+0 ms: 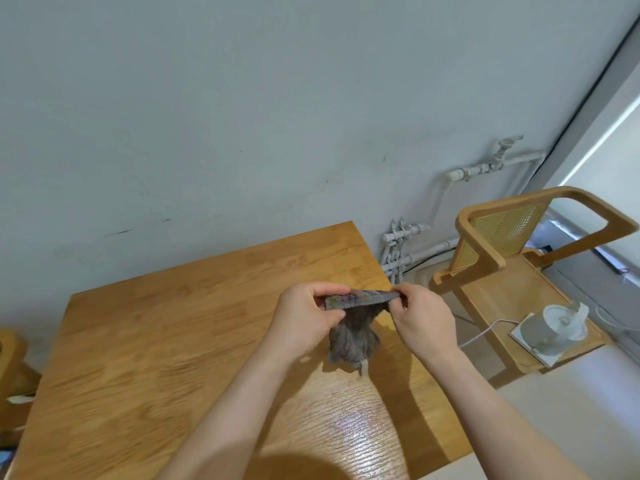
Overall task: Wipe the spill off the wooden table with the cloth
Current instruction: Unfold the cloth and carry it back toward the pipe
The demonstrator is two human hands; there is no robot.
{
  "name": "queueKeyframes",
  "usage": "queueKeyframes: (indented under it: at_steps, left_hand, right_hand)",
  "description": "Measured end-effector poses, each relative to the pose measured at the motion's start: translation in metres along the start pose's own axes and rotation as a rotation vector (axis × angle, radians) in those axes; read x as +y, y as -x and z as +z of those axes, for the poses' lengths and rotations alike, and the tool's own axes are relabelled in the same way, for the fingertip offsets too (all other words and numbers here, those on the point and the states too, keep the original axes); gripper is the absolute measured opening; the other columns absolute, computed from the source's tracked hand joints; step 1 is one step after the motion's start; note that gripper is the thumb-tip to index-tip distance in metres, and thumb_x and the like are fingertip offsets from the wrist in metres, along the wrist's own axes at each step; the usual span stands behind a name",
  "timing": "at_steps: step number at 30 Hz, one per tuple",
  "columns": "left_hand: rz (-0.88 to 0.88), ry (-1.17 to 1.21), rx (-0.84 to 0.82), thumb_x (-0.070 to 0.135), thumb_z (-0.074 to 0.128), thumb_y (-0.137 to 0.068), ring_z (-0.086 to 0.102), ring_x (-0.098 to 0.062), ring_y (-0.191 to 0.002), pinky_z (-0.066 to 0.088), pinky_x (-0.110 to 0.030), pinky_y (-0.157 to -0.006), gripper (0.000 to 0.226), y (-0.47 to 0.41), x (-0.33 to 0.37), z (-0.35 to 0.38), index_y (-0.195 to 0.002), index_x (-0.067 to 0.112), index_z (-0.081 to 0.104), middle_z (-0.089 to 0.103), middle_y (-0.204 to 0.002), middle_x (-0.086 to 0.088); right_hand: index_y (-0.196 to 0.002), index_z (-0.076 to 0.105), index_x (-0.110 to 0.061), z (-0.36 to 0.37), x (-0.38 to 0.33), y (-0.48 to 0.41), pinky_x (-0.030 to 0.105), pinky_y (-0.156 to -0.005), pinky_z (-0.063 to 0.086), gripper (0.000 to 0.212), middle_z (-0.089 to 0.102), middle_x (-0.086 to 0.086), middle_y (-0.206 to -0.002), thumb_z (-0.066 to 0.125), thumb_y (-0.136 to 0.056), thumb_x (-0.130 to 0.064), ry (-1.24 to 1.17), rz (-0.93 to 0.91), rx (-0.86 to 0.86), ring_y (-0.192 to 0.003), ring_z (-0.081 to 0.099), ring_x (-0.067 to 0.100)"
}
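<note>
A grey-brown cloth (351, 336) hangs in the air above the wooden table (145, 337), near its right side. My left hand (304, 320) pinches the cloth's upper left edge and my right hand (424, 318) pinches its upper right edge, stretching the top edge between them while the rest droops down. A wet, shiny patch (356, 427) glistens on the table just below the cloth, towards the near right edge.
A wooden chair (485, 261) with a cane back stands to the right of the table, holding a white kettle (557, 329) on a base with a white cord. White pipes (398, 251) run along the wall behind. Another wooden piece (10, 362) shows at the far left.
</note>
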State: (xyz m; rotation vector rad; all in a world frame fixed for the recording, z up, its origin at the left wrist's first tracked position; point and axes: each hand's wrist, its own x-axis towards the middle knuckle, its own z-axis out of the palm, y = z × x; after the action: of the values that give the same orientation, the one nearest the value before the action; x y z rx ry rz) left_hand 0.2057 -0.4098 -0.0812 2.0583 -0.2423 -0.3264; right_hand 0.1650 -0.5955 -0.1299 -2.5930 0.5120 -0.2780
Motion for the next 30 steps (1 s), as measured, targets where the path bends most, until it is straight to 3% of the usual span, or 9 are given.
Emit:
queueKeyframes:
  at_steps: [2,6,10,14,18,21,25,28,30]
  left_hand:
    - [0.107,-0.234,0.033,0.009,0.070,-0.082,0.056,-0.005,-0.095,0.043,-0.019,-0.085,0.032,-0.005,0.000,-0.002,-0.107,0.029,0.071,0.061,-0.101,0.016]
    - [0.300,-0.473,0.141,0.005,0.060,-0.087,0.054,-0.017,-0.103,0.043,-0.030,-0.093,0.033,-0.022,-0.004,-0.009,-0.116,0.019,0.068,0.060,-0.108,0.002]
    - [0.372,-0.467,0.301,0.004,0.061,-0.081,0.059,-0.020,-0.093,0.039,-0.020,-0.083,0.031,-0.049,0.003,-0.031,-0.108,0.014,0.071,0.062,-0.099,-0.002]
    - [0.444,-0.332,0.490,0.009,0.062,-0.077,0.056,-0.008,-0.073,0.042,-0.017,-0.071,0.024,-0.053,0.016,-0.049,-0.095,0.017,0.075,0.064,-0.085,0.005]
    - [0.396,-0.281,0.421,0.012,0.063,-0.081,0.054,-0.008,-0.065,0.041,-0.022,-0.062,0.013,-0.031,-0.030,-0.045,-0.087,0.018,0.073,0.065,-0.075,0.005]
    - [0.191,-0.409,0.135,0.016,0.060,-0.086,0.050,-0.009,-0.060,0.034,-0.022,-0.055,0.010,0.000,-0.102,-0.014,-0.082,0.020,0.069,0.060,-0.069,0.006]
    - [-0.031,-0.604,-0.187,0.027,0.048,-0.091,0.050,-0.012,-0.078,0.032,-0.024,-0.065,0.017,0.052,-0.172,0.027,-0.081,0.021,0.061,0.049,-0.080,0.010]
    - [0.045,-0.464,-0.142,0.026,0.056,-0.086,0.045,-0.003,-0.089,0.034,-0.014,-0.077,0.015,0.075,-0.190,0.035,-0.081,0.020,0.068,0.045,-0.090,0.014]
    - [-0.016,-0.360,-0.071,0.022,0.061,-0.085,0.050,0.003,-0.094,0.036,-0.010,-0.081,0.010,0.080,-0.185,0.033,-0.085,0.024,0.071,0.053,-0.097,0.018]
  right_hand:
    - [-0.094,0.067,-0.014,-0.002,0.000,-0.012,0.034,-0.057,0.044,0.019,0.066,0.005,-0.084,0.050,-0.091,-0.019,0.026,0.006,-0.033,-0.081,0.061,0.028]
    - [-0.097,0.065,-0.013,-0.006,-0.007,-0.038,0.036,-0.066,0.046,0.020,0.064,0.008,-0.092,0.047,-0.093,-0.021,0.137,-0.129,-0.023,-0.091,0.060,0.030]
    - [-0.089,0.060,-0.010,-0.028,-0.022,-0.071,0.039,-0.063,0.042,0.029,0.062,0.012,-0.090,0.044,-0.099,-0.031,0.212,-0.187,0.078,-0.087,0.060,0.036]
    - [-0.093,0.061,-0.008,-0.053,-0.036,-0.081,0.037,-0.057,0.036,0.030,0.061,0.011,-0.084,0.045,-0.100,-0.032,0.167,-0.316,0.212,-0.077,0.057,0.035]
    - [-0.099,0.067,-0.012,-0.037,0.003,-0.053,0.039,-0.066,0.045,0.016,0.058,0.006,-0.086,0.059,-0.094,-0.025,0.111,-0.456,-0.117,-0.083,0.058,0.032]
    - [-0.105,0.068,-0.016,0.011,0.048,-0.008,0.039,-0.076,0.051,0.017,0.053,0.004,-0.095,0.059,-0.091,-0.020,0.282,-0.371,-0.438,-0.092,0.061,0.030]
    - [-0.100,0.067,-0.025,0.058,0.090,0.049,0.036,-0.082,0.048,0.018,0.060,-0.001,-0.102,0.056,-0.086,-0.023,0.372,-0.356,-0.650,-0.101,0.057,0.024]
    - [-0.097,0.060,-0.028,0.064,0.106,0.074,0.035,-0.081,0.048,0.019,0.066,-0.001,-0.101,0.051,-0.083,-0.020,0.347,-0.336,-0.772,-0.099,0.060,0.023]
    - [-0.096,0.058,-0.028,0.063,0.112,0.078,0.037,-0.078,0.049,0.015,0.068,-0.002,-0.097,0.050,-0.086,-0.020,0.282,-0.302,-0.787,-0.094,0.062,0.023]
